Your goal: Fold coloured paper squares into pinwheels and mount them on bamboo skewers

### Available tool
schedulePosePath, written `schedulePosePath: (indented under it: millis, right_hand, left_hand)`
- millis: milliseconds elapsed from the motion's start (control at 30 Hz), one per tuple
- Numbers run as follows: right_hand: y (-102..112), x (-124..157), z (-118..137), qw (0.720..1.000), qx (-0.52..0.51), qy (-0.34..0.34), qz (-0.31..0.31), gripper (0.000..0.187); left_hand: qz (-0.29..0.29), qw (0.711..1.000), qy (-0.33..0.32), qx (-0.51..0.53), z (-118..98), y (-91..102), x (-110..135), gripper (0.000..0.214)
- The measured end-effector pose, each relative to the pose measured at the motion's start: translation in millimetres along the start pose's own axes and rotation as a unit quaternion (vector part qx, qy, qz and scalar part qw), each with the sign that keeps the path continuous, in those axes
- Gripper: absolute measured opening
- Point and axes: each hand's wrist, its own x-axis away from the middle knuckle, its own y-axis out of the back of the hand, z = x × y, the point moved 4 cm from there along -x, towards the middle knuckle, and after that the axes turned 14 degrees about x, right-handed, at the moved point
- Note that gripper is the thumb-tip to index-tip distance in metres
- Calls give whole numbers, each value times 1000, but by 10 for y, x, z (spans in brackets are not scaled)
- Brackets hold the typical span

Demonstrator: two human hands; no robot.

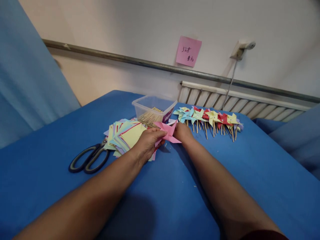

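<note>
My left hand (150,141) pinches a pink paper pinwheel (169,131) between thumb and fingers. Its blades are folded toward the centre, and no stick shows on it. On the far side of the pinwheel is my right hand (183,132), close to its right blades and to a small white item (171,122). The pinwheel and the hand's own back hide its fingers, so what they hold cannot be seen. Beneath and left of my left hand spreads a stack of coloured paper squares (133,133), with a yellow sheet uppermost.
Behind the paper stands a clear plastic tub (142,103) holding thin wooden sticks (151,116). Black-handled scissors (91,158) lie at left, blades under the paper. Finished pinwheels (212,117) on sticks line the back right of the blue table (250,166), near a radiator (240,100).
</note>
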Motion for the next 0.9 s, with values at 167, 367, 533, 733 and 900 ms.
schedulePosePath:
  millis: [167, 367, 533, 733, 900]
  right_hand:
    - [-43, 245, -198, 998, -34, 0, -51, 20]
    - [-146, 597, -166, 992, -85, 83, -42, 21]
    - [-117, 569, -81, 999, -40, 28, -17, 22]
    - [-66, 566, -65, 1000, 9, 16, -2, 23]
    - [-15, 620, -37, 999, 33, 31, 0, 23]
  left_hand:
    - [3, 1000, -5, -5, 10, 13, -29, 20]
    - [-7, 1000, -16, 10, -5, 15, -51, 25]
    - [2, 1000, -20, -2, 4, -11, -28, 24]
    - [23, 999, -35, -23, 14, -31, -25, 22]
    - [23, 995, -60, -73, 37, -31, -26, 23]
